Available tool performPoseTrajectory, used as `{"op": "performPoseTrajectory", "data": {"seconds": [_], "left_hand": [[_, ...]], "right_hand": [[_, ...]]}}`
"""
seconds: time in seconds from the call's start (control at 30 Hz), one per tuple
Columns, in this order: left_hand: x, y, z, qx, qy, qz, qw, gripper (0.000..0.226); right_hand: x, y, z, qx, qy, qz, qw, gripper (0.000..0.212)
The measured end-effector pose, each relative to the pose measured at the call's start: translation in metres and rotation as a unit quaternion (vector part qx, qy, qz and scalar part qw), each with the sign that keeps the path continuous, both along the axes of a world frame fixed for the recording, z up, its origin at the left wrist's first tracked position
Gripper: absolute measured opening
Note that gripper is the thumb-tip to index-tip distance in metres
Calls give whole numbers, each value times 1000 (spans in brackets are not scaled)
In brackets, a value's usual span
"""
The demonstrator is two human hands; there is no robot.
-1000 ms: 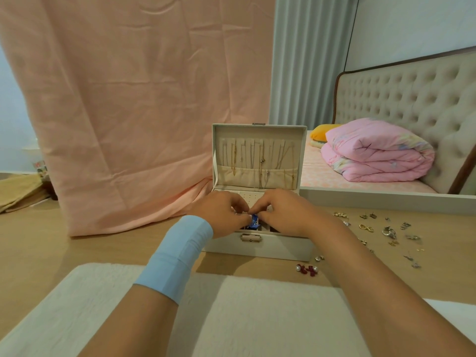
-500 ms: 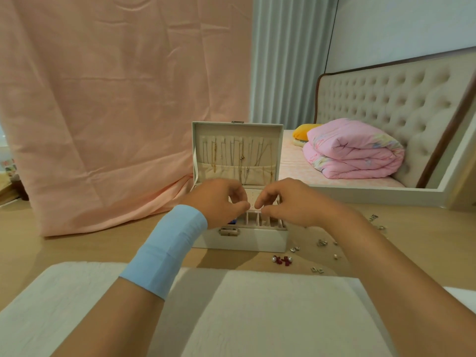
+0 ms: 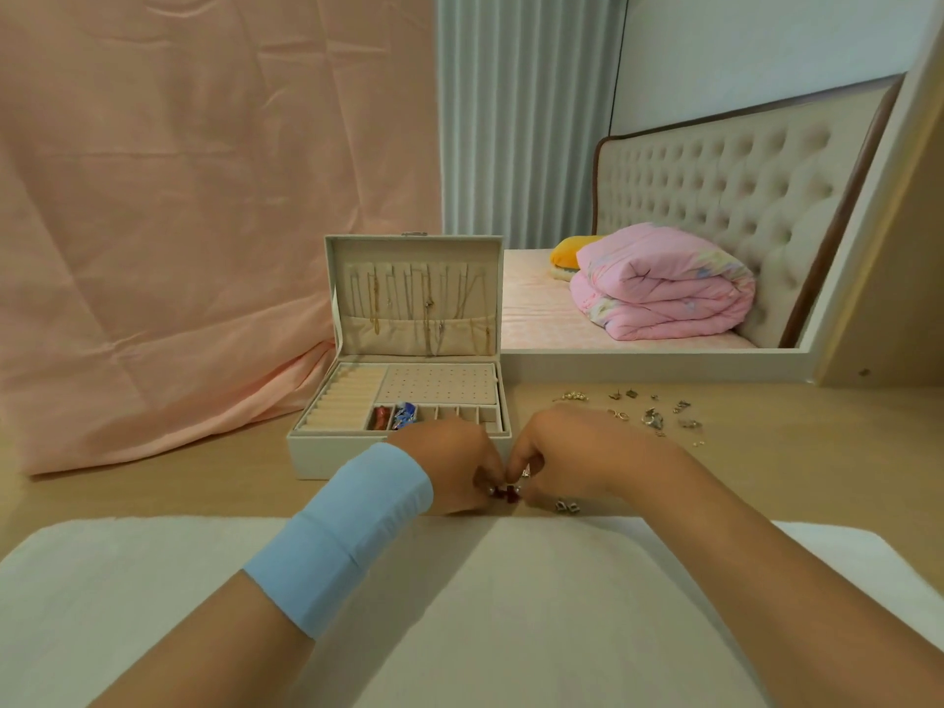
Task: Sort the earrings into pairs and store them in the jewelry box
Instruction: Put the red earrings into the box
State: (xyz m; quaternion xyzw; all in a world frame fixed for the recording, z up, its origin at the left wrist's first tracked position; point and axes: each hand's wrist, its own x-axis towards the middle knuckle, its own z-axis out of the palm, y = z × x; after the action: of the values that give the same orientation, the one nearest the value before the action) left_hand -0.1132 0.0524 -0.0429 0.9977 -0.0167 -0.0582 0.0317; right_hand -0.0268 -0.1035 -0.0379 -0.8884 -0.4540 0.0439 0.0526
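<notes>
1. A crumpled pink cloth (image 3: 179,222) fills the left, draping down onto the light wooden surface (image 3: 153,488).
2. Beside it hangs a pale pleated curtain (image 3: 521,120), then plain white wall (image 3: 766,43).
3. On the right, a beige tufted headboard (image 3: 715,181), with a folded pink quilt (image 3: 664,283) and a yellow pillow (image 3: 569,247) on the bed.
4. A white mat (image 3: 102,605) lies nearest.

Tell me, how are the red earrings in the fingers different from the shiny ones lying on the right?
The dark red earrings are pinched between fingertips of the left hand and right hand, in front of the jewelry box; the silvery earrings lie loose and untouched, right of it. The dark red earrings are bunched together; the silvery earrings are scattered apart. Neither is in the box yet.
</notes>
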Motion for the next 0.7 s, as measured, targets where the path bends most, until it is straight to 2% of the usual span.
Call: {"op": "performPoseTrajectory", "data": {"seconds": [0.13, 0.37, 0.53, 0.7], "left_hand": [[1, -3, -2, -13, -16, 8, 1000, 18], [3, -6, -9, -43, -45, -9, 998, 3], [3, -6, -12, -69, -63, -12, 996, 9], [-3, 8, 8, -143, -78, -6, 987, 14]], "right_hand": [[-1, 3, -1, -11, 19, -1, 1000, 16], [-3, 2, 1, -10, 54, 3, 998, 21], [-2, -2, 3, 1, 84, -3, 996, 10], [6, -4, 11, 53, 154, -12, 987, 9]]}}
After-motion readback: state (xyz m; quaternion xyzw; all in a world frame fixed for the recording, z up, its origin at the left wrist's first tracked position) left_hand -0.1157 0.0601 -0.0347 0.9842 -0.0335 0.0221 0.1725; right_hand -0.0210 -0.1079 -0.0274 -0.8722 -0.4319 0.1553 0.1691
